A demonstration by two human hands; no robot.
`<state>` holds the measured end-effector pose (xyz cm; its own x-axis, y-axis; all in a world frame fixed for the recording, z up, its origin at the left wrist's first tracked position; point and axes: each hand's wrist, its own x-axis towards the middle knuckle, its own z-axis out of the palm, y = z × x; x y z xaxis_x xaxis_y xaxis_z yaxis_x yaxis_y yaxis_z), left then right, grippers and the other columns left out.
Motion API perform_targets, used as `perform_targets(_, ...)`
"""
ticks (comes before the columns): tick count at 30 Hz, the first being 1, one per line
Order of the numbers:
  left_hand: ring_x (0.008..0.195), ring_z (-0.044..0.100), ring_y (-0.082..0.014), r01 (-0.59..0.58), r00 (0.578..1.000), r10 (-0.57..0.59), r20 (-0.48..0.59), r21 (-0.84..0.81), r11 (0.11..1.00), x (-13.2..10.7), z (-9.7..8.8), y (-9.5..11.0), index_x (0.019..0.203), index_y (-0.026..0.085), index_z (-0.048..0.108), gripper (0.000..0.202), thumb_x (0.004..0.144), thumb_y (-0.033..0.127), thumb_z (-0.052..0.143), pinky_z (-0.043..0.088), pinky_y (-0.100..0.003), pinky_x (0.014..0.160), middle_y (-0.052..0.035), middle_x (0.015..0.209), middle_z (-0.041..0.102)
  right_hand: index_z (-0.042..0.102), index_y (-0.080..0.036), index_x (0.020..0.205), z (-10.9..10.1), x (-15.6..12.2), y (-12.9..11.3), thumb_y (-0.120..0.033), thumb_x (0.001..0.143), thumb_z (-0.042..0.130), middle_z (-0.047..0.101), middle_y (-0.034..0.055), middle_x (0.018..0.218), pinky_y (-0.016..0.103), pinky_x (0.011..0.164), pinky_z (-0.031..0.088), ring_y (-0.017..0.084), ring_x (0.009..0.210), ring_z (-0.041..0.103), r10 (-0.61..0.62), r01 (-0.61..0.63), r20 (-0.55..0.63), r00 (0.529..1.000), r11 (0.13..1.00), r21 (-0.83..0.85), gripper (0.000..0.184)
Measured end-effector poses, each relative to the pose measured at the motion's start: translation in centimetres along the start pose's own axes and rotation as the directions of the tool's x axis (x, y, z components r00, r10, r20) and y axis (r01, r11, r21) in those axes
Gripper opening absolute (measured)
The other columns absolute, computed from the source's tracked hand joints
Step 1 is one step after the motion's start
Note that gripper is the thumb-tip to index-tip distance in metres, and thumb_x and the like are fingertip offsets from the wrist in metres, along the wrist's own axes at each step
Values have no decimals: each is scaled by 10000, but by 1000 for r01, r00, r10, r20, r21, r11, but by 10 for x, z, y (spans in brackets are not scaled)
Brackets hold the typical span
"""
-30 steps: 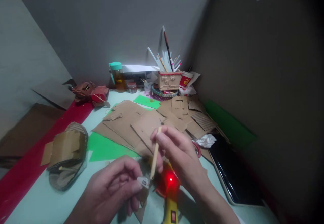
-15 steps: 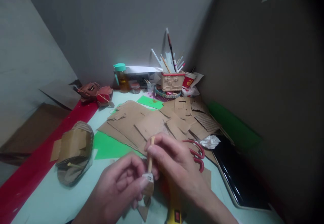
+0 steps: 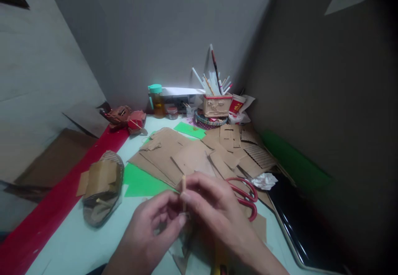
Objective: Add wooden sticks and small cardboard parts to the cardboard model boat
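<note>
My right hand (image 3: 214, 208) pinches a thin wooden stick (image 3: 183, 186) that stands nearly upright just above the table. My left hand (image 3: 154, 225) is closed on a small cardboard piece (image 3: 182, 233) right at the stick's lower end; most of that piece is hidden behind the fingers. Both hands meet at the front middle of the pale green table (image 3: 68, 242). Under my right wrist peeks the yellow handle of a glue gun (image 3: 219, 264).
Red-handled scissors (image 3: 245, 192) lie right of my hands on a spread of cardboard sheets (image 3: 174, 155) and green paper (image 3: 139, 182). A basket of cardboard scraps (image 3: 102, 186) sits left. A pen holder (image 3: 217, 103), a bottle (image 3: 157, 100) and a black tray (image 3: 298, 221) line the back and right.
My right hand has drawn the stick down and left, closer to my left hand. The glue gun's red light has gone out of sight behind my hands. The camera tilted down slightly.
</note>
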<state>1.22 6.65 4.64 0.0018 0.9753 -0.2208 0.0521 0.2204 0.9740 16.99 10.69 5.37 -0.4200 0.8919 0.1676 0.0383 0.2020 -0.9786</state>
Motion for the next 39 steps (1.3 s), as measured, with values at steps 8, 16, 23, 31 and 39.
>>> perform_targets(8,663,495,-119,-13,1000,14,-1,-298,954,2,-17,-2,847,223,717,206,786,411,775,393,-181,595,8,702,589,649,-174,919,2,3,-2,-366,855,657,639,15,813,256,679,426,155,765,591,175,-179,97,980,983,31,202)
perform_targets(16,581,436,-75,5,998,-38,-58,-487,873,2,-9,3,804,207,721,173,729,303,844,400,-159,574,21,705,617,596,-164,846,11,5,5,-415,816,690,579,2,729,256,655,399,134,696,535,243,-264,123,962,943,202,270)
perform_targets(23,647,509,-113,36,998,-61,-30,-515,856,3,-7,-1,840,229,735,173,714,271,846,410,-177,576,23,700,610,583,-161,858,17,4,9,-404,814,695,632,18,718,241,624,424,123,653,552,280,-303,140,950,935,185,271)
perform_targets(31,683,551,-164,73,997,-77,15,-520,851,7,-12,-7,853,246,748,116,824,359,749,449,-230,582,-3,692,606,565,-131,829,17,6,6,-658,694,795,642,17,712,160,497,465,65,549,573,329,-397,225,917,810,432,591)
perform_targets(39,616,461,-115,21,996,-65,-64,-533,846,2,-7,-1,920,252,771,189,777,372,803,431,-176,557,26,646,557,530,-171,842,16,6,4,-528,781,689,590,-18,669,203,501,432,79,513,526,375,-406,156,914,864,297,395)
